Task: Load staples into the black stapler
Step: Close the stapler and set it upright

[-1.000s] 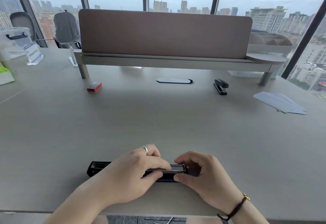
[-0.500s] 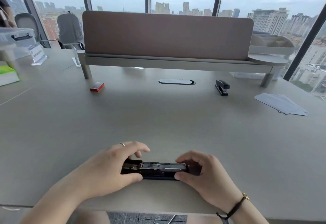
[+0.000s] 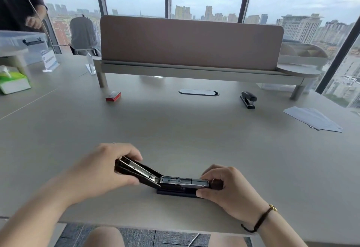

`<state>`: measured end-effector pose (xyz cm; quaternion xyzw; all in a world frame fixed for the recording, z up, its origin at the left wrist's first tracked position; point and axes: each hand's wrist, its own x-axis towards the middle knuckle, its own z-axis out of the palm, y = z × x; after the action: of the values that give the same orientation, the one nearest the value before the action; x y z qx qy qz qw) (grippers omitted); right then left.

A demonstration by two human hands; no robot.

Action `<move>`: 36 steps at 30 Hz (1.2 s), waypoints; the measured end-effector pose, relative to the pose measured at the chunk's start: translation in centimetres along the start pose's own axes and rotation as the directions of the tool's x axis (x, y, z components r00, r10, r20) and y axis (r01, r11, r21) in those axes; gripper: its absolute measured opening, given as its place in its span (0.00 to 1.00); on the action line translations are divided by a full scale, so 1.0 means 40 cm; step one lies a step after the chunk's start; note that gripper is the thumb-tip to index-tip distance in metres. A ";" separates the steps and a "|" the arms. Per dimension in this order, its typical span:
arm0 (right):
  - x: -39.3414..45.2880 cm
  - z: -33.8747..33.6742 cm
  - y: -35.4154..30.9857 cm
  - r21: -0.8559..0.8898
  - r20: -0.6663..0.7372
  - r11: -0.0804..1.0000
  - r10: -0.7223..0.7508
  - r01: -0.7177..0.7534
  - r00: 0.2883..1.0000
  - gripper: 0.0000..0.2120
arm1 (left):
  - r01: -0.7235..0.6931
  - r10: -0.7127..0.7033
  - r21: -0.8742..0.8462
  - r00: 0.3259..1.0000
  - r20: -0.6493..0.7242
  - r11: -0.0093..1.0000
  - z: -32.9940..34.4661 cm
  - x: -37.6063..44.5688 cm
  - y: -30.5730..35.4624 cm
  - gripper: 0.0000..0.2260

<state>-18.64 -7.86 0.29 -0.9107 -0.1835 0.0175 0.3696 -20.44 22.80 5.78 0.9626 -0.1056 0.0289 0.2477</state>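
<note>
A black stapler (image 3: pixel 181 183) lies near the front edge of the desk (image 3: pixel 175 130), its top cover swung open to the left. My left hand (image 3: pixel 105 171) grips the raised cover (image 3: pixel 136 171), which tilts up and away from the base. My right hand (image 3: pixel 228 186) pinches the front end of the base and metal staple channel (image 3: pixel 185 181), holding it on the desk. The channel's metal top faces up. A small red staple box (image 3: pixel 113 96) sits far back on the left.
A second black stapler (image 3: pixel 248 99) stands at the back right, near a stack of white envelopes (image 3: pixel 313 118). A desk divider with shelf (image 3: pixel 191 46) spans the rear. A green tissue pack (image 3: pixel 13 82) and clear box (image 3: pixel 21 42) are at left. A person stands far left.
My left hand has slid left along the stapler and swung its top cover open and up. My right hand has kept its hold on the front end.
</note>
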 end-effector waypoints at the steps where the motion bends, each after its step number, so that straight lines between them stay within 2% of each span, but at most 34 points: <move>1: 0.000 0.000 0.000 0.004 0.003 1.000 -0.005 0.005 1.000 0.06 | -0.020 0.019 -0.014 0.999 -0.046 1.000 -0.005 0.002 0.012 0.23; 3: 0.000 0.001 -0.001 0.005 0.007 1.000 -0.011 0.011 1.000 0.06 | -0.074 0.067 -0.075 0.994 -0.091 0.994 -0.010 0.010 0.044 0.28; 6: -0.001 0.003 0.003 0.009 0.005 1.000 0.002 -0.002 1.000 0.05 | -0.182 0.168 -0.239 0.983 -0.079 0.954 0.018 0.032 0.100 0.32; 9: -0.005 0.006 0.008 0.005 -0.029 1.000 0.017 -0.017 0.999 0.07 | -0.203 0.202 -0.314 0.979 -0.034 0.927 0.083 0.049 0.145 0.29; 12: -0.008 0.010 0.010 0.023 -0.053 0.999 0.029 -0.028 0.998 0.12 | -0.192 0.206 -0.307 0.978 0.014 0.932 0.150 0.057 0.159 0.23; 14: -0.008 0.011 0.010 0.049 -0.064 0.998 0.031 -0.028 0.997 0.16 | -0.182 0.192 -0.302 0.981 0.003 0.936 0.174 0.057 0.157 0.19; 17: -0.009 0.012 0.011 0.089 -0.074 0.996 0.025 -0.019 0.997 0.18 | -0.168 0.168 -0.315 0.985 -0.027 0.934 0.188 0.053 0.148 0.15; 21: -0.020 0.008 0.008 0.114 -0.052 0.993 -0.003 0.009 0.999 0.18 | -0.166 0.158 -0.347 0.986 -0.051 0.923 0.200 0.047 0.132 0.15; 26: -0.026 -0.001 0.005 0.316 -0.075 0.947 -0.039 0.061 0.996 0.17 | -0.140 0.124 -0.416 0.990 -0.067 0.898 0.213 0.036 0.127 0.18; 32: -0.024 -0.008 0.011 0.206 -0.057 0.978 -0.009 0.020 0.998 0.12 | -0.143 0.139 -0.401 0.989 -0.040 0.905 0.225 0.038 0.123 0.15; 36: -0.024 -0.009 0.012 0.200 -0.057 0.980 -0.005 0.016 0.998 0.11 | -0.150 0.145 -0.418 0.988 -0.043 0.896 0.227 0.039 0.121 0.15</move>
<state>-19.31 -8.74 0.12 -0.8681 -0.1751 0.0083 0.4645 -19.95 13.97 0.28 0.8758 -0.1807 0.0295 0.4466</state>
